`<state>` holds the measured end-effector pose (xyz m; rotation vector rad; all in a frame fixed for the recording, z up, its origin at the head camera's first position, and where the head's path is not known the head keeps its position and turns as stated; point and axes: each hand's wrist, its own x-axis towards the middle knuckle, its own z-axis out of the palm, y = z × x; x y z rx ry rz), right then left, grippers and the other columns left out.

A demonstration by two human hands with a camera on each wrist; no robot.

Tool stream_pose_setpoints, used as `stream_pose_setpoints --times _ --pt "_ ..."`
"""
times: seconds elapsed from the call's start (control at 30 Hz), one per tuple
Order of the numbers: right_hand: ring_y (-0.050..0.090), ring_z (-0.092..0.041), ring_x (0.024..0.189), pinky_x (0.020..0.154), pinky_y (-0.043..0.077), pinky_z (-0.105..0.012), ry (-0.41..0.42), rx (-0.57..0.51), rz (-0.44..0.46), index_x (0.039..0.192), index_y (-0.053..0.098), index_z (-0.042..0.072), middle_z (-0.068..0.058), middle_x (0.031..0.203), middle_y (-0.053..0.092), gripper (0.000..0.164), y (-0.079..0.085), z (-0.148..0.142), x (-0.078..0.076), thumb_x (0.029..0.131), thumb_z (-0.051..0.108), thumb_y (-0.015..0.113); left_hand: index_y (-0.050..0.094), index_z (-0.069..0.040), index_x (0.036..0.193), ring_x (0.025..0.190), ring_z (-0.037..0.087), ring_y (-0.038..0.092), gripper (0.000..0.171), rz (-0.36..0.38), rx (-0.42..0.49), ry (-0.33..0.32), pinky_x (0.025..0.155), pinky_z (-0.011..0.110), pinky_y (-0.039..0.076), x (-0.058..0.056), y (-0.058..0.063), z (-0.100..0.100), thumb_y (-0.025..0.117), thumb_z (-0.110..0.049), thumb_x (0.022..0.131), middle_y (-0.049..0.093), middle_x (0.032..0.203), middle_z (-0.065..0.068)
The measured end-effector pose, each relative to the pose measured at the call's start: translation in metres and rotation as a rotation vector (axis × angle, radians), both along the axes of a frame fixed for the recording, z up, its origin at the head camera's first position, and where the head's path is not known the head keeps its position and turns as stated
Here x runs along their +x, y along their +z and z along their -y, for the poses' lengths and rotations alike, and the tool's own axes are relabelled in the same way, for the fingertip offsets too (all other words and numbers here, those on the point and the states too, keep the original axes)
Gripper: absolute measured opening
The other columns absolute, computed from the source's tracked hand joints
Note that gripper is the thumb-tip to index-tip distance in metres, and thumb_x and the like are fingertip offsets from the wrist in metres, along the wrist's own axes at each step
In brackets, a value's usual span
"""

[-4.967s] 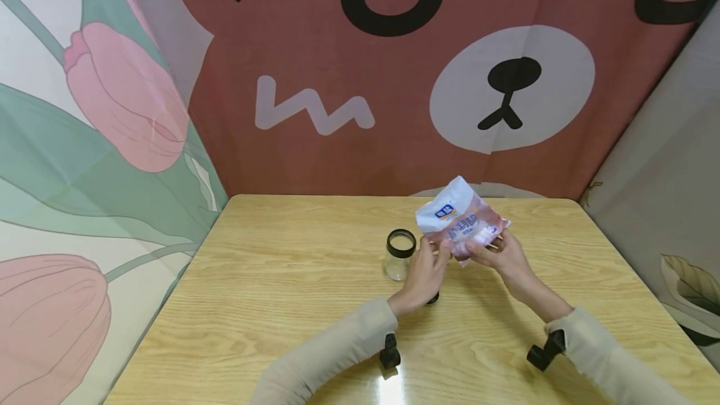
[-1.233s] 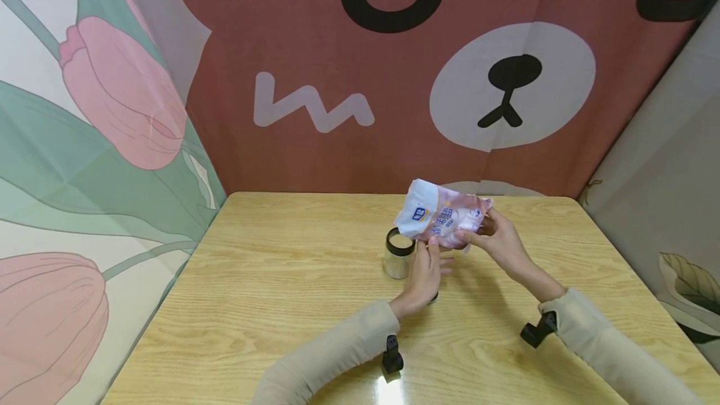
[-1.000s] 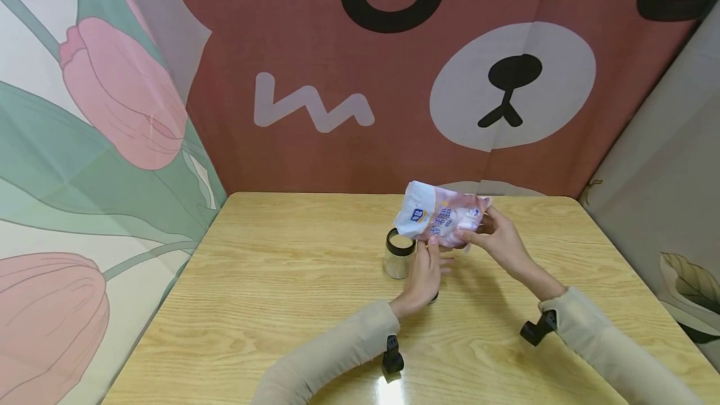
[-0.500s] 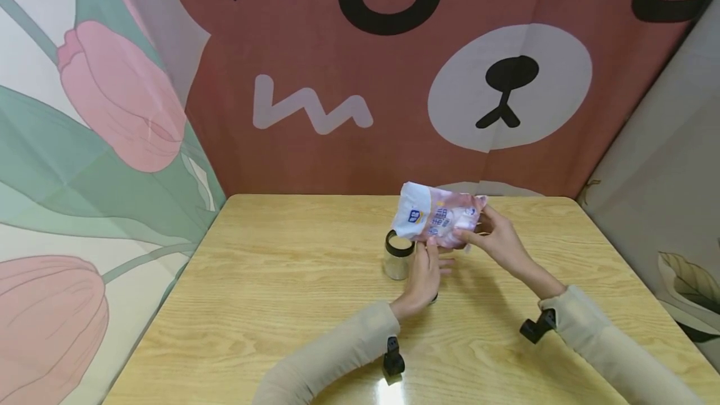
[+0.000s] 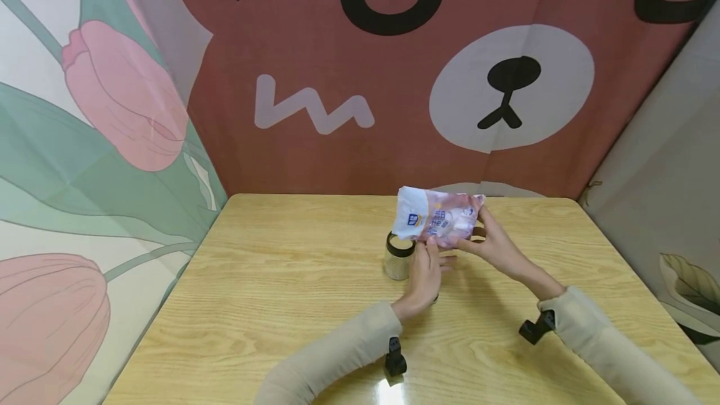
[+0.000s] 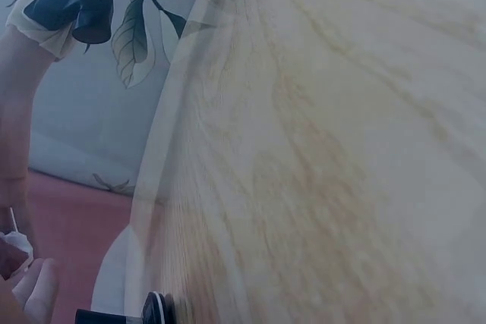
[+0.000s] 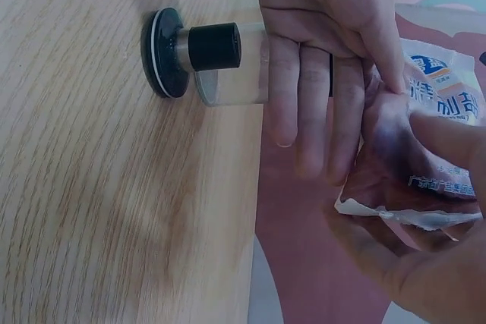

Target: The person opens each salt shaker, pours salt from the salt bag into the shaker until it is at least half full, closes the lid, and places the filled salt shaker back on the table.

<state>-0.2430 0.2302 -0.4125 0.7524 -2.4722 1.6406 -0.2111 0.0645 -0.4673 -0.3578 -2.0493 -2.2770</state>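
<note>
My right hand (image 5: 495,245) grips the right end of a white and pink plastic bag of salt (image 5: 447,220) printed with Chinese characters. The bag lies tilted in the air, its white end (image 5: 409,208) reaching over a glass jar (image 5: 398,264) with a black rim. My left hand (image 5: 424,274) pinches the bag's lower edge, thumb in front; its other fingers stretch out straight, as the right wrist view shows. The index finger is hidden behind the bag. A black knobbed lid (image 7: 168,55) rests on the table, mostly hidden by my left hand in the head view.
The light wood table (image 5: 270,305) ends at a printed fabric backdrop (image 5: 315,161), with more fabric at both sides. Each sleeve carries a black wrist camera mount, the left one (image 5: 395,358) close over the table.
Since five seconds ago the bag has swung left and tipped, its white end coming down over the jar. The left hand's lower fingers have straightened. Over the last second it sinks slightly further.
</note>
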Motion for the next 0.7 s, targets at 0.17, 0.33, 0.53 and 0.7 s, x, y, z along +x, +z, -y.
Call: stream_pose_setpoints --times 0.17,0.33,0.53,0.7 --pt "0.053 -0.045 0.110 0.080 0.057 -0.029 0.019 -0.019 0.030 0.154 0.017 0.005 -0.026 0.138 0.035 0.089 -0.0033 0.0001 -0.0009 0.086 -0.003 0.074 0.045 -0.002 0.116 0.093 0.033 0.070 0.036 0.009 0.031 0.007 0.077 0.038 0.059 0.0000 -0.0002 0.0003 0.025 -0.031 0.111 0.060 0.113 0.011" --pt "0.050 -0.029 0.116 0.085 0.054 -0.024 -0.033 -0.019 -0.019 0.149 0.026 0.000 -0.024 0.137 0.041 0.083 -0.0046 -0.0004 -0.0018 0.084 -0.004 0.076 0.044 -0.002 0.121 0.094 0.036 0.070 0.038 -0.013 0.042 -0.001 0.077 0.040 0.059 -0.0017 -0.0016 0.0006 0.027 -0.034 0.111 0.064 0.113 0.017" --pt "0.046 -0.011 0.119 0.090 0.049 -0.018 -0.066 -0.047 -0.001 0.147 0.027 -0.001 -0.021 0.137 0.043 0.081 -0.0039 -0.0006 -0.0006 0.084 -0.003 0.077 0.042 -0.001 0.122 0.094 0.044 0.068 0.039 -0.022 0.050 -0.036 0.077 0.044 0.059 -0.0011 -0.0045 0.0024 0.027 -0.036 0.110 0.066 0.115 0.023" --pt "0.051 -0.031 0.119 0.084 0.053 -0.020 -0.078 -0.058 0.023 0.147 0.028 -0.002 -0.025 0.136 0.044 0.081 -0.0027 0.0011 0.0005 0.084 -0.004 0.077 0.039 0.001 0.124 0.095 0.046 0.067 0.039 -0.040 0.055 -0.063 0.078 0.047 0.059 0.0028 0.0012 0.0053 0.024 -0.033 0.111 0.065 0.115 0.028"
